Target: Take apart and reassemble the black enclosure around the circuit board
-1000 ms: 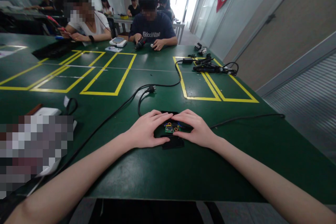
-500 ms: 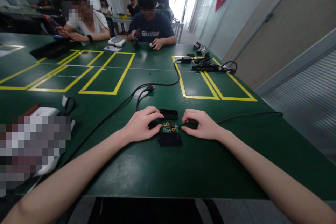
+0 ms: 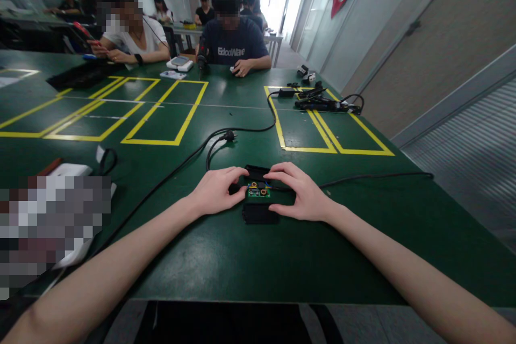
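A small green circuit board (image 3: 259, 190) with copper coils and coloured wires lies between two black case halves. The far half (image 3: 258, 172) is an open shell; the near half (image 3: 261, 214) lies closer to me. My left hand (image 3: 217, 191) is curled at the board's left end, thumb against it, index fingertip by the far half. Its other fingers are partly hidden. My right hand (image 3: 304, 193) is open around the board's right side, fingertips at the far half and thumb at the near half's right end. A black cord (image 3: 284, 188) runs from the board under this hand.
A cord with a plug (image 3: 229, 136) and a long black cable (image 3: 181, 164) lie beyond my left hand. Yellow tape outlines (image 3: 179, 142) mark the green table. Black cables and parts (image 3: 318, 99) lie at the far right. Two people sit opposite, one holding a power drill (image 3: 202, 59).
My right hand has let go of the cord by the board, moved left and spread its fingers to the case halves. The board has shifted slightly left and away; my left hand barely moved.
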Tool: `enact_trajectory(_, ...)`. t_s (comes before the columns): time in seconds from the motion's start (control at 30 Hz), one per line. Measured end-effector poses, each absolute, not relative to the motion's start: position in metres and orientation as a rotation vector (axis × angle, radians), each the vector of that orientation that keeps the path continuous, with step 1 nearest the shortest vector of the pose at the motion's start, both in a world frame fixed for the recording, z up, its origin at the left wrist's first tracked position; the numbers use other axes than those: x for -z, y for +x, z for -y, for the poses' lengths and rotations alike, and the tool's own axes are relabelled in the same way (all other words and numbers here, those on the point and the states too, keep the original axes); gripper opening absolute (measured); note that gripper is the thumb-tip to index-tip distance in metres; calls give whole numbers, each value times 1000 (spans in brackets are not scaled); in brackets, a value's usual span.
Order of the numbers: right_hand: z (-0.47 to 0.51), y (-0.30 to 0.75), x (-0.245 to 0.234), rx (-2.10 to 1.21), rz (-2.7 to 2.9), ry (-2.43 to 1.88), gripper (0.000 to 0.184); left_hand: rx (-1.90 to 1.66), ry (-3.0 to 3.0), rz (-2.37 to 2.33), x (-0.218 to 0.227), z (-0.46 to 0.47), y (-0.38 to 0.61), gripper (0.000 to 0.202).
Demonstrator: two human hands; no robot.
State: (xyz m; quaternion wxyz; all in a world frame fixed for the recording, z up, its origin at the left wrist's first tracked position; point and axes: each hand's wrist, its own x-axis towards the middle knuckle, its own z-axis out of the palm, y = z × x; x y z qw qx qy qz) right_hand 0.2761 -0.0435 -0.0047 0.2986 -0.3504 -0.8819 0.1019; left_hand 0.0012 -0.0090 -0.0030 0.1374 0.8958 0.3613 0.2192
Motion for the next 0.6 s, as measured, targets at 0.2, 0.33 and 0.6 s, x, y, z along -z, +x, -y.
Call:
enact_trajectory(0.2,44,272,9,-293,2367,-1023,65,-542,2611,-1170,0,8,1,30)
enact_trajectory(0.33,42,270,11,-310,2367,-1038,53,-558,2613,-1164,-1,8,1,28)
enact_trajectory(0.6,39,267,16,-281,2341,-1027,36,-614,2614,-1118,3,8,1,24)
